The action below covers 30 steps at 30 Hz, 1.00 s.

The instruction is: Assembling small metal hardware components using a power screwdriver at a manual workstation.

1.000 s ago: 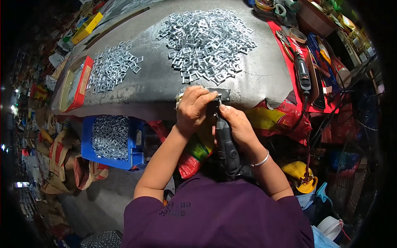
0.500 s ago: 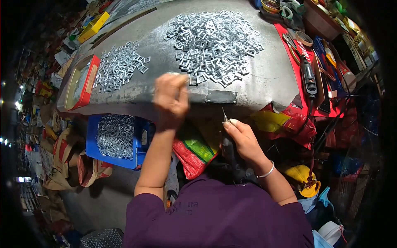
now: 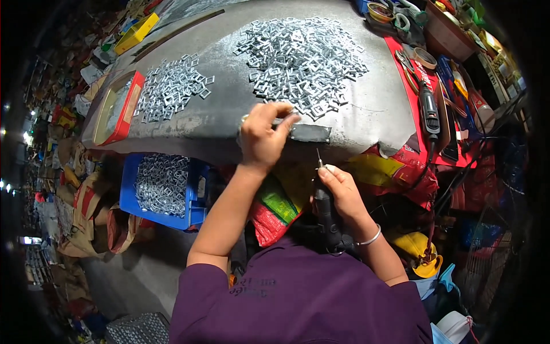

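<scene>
My left hand (image 3: pixel 263 136) is at the near edge of a large pile of square metal rings (image 3: pixel 301 63) on the worktable. Its index finger and thumb come together in a pinch; whatever is between the tips is too small to make out. Lower right, in front of the table edge, my right hand (image 3: pixel 342 192) is wrapped around a black rotary tool (image 3: pixel 325 215). The tool points upward, its thin metal bit standing out above my thumb, apart from my left hand and the rings.
A smaller heap of rings (image 3: pixel 172 86) lies to the left, beside a red-and-yellow box (image 3: pixel 129 106). Below the table edge stands a blue bin (image 3: pixel 197 215) of rings. Another rotary tool (image 3: pixel 428 109) and pliers (image 3: pixel 405 63) rest on red material at the right. A dark patch (image 3: pixel 312 133) marks the table's front edge.
My left hand has moved right along the table edge, to the near side of the large pile. My right hand still holds the rotary tool, shifted only slightly.
</scene>
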Each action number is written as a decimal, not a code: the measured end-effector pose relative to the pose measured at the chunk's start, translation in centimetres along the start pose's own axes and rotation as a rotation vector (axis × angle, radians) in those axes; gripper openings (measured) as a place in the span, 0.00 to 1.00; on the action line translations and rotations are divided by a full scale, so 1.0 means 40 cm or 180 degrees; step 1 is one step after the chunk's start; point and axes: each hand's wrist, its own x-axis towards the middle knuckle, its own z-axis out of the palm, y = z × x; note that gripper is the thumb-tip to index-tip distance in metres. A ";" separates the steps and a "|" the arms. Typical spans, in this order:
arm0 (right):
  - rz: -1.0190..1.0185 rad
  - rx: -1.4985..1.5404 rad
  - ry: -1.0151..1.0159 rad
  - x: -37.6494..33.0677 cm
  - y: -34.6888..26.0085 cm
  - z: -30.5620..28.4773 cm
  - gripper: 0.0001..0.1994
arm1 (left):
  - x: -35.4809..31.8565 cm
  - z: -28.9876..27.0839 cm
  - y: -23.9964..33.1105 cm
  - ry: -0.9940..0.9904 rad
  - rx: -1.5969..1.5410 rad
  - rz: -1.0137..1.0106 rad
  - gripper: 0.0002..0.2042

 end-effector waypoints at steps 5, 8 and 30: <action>0.0134 0.0203 -0.0014 0.021 -0.003 -0.020 0.14 | -0.054 0.043 -0.010 -0.0021 -0.0556 0.1199 0.10; 0.0185 0.0402 -0.0175 0.051 0.014 -0.019 0.15 | -0.057 0.035 -0.029 0.0059 -0.0471 0.1492 0.11; -0.0076 0.0166 -0.0145 0.092 -0.014 0.043 0.16 | -0.075 0.035 -0.050 0.0015 -0.0400 0.1422 0.14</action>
